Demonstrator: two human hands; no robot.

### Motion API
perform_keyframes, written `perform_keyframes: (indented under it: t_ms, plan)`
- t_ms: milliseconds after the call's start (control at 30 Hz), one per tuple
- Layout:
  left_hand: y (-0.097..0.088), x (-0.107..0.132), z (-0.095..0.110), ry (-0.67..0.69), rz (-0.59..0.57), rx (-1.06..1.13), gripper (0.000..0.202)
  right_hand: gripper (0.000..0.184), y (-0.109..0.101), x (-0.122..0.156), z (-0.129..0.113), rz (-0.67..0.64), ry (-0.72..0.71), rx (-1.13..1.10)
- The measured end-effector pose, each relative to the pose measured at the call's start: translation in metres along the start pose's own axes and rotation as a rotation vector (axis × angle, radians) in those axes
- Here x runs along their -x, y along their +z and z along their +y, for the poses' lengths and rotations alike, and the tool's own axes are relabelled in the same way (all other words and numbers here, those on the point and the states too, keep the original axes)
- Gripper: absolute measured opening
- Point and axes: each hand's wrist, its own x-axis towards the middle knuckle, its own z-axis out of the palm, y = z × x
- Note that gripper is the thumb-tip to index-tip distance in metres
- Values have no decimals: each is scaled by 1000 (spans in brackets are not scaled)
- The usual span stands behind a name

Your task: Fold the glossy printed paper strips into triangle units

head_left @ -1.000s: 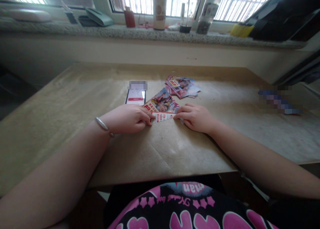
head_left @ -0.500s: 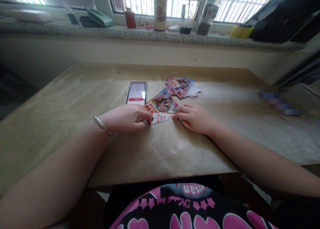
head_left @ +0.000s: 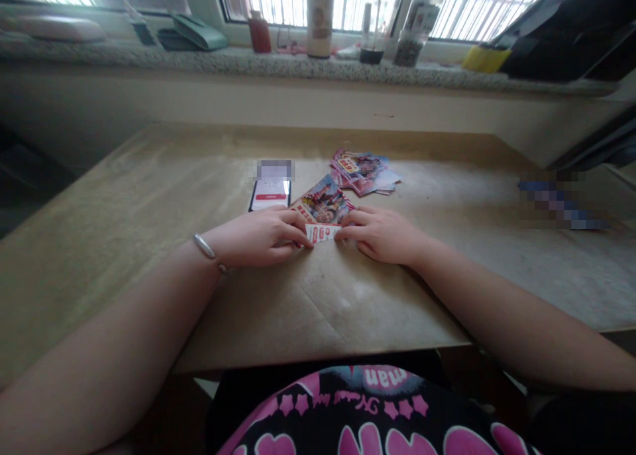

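While your left hand (head_left: 258, 238) and right hand (head_left: 381, 235) grip the flyer (head_left: 322, 203) on the table (head_left: 149, 210), a phone (head_left: 269, 195) lies just left of it and more flyers (head_left: 362, 172) just behind

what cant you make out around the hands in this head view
In the head view:
Ends of the printed leaflet: hidden by the left hand and right hand.
Top of the phone: pixelated blur.
Object to the right: pixelated, unidentifiable.
Print on the leaflet pile: too small to read.
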Motion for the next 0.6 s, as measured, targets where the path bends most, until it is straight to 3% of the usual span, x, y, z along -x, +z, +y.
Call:
perform_keyframes:
  t_ms: [267, 600]
  plan:
    - [1, 0, -6, -18, 1, 73, 34, 39, -12, 14, 2, -79, 66, -12]
    - [0, 3, -14, -16, -2, 137, 32, 34, -13, 26, 13, 12, 180, -132]
